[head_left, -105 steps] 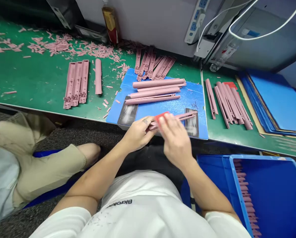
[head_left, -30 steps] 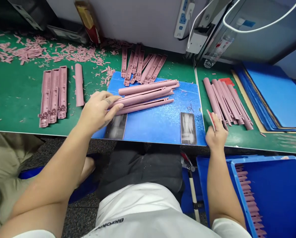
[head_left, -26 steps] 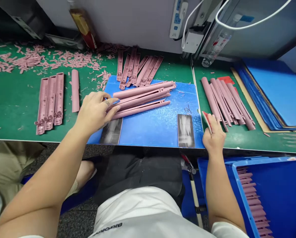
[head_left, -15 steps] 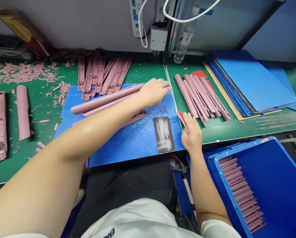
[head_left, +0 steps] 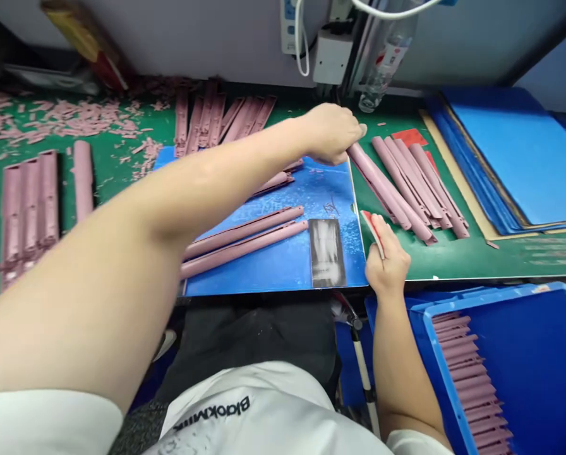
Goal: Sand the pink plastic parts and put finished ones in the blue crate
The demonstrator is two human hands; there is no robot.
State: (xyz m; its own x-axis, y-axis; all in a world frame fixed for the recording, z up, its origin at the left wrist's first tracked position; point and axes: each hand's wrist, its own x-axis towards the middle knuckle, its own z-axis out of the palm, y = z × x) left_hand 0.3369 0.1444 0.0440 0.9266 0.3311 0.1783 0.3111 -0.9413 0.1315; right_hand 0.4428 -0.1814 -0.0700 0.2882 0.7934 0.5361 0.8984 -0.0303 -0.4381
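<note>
One end only to grip, in the closed left hand [head_left: 333, 133]: the far end of pink strips [head_left: 385, 187], over the green table [head_left: 463, 260], right of the blue board [head_left: 264, 272]; hard to tell how many. Best to hold firmly, without scraping the neighbouring strips [head_left: 418, 178]. Pinched in the right hand [head_left: 390, 260]: a red-faced folded sheet [head_left: 374, 234], best angled clear of them

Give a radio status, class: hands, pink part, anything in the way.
Left hand on pink part, far end. Right hand holding red pad. Left forearm crossing blue board.
</note>
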